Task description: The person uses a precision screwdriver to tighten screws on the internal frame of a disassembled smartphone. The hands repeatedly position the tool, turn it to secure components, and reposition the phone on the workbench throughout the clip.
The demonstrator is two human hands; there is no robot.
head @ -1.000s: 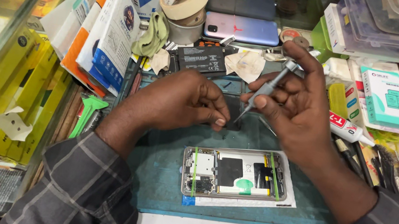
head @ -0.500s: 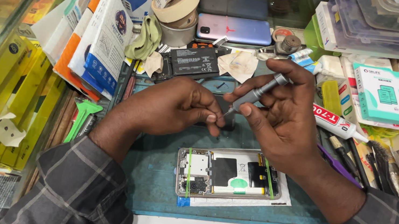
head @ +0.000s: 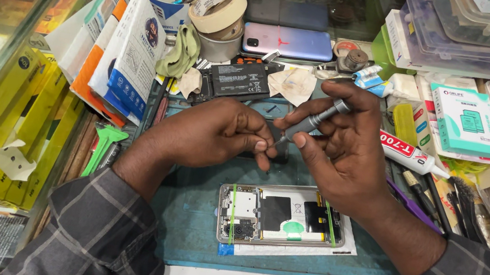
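While gripped by the right hand [head: 350, 152], the screwdriver [head: 315, 120] slants tip-down-left.

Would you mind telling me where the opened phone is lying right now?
In the head view, the opened phone lies flat on the blue-green mat, low and centre, just below the right hand holding the screwdriver.

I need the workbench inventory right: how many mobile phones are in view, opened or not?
2. An opened phone with its back removed lies on the teal mat nearest the person; a pink-and-blue phone lies beside the tape roll. More may be hidden in the clutter.
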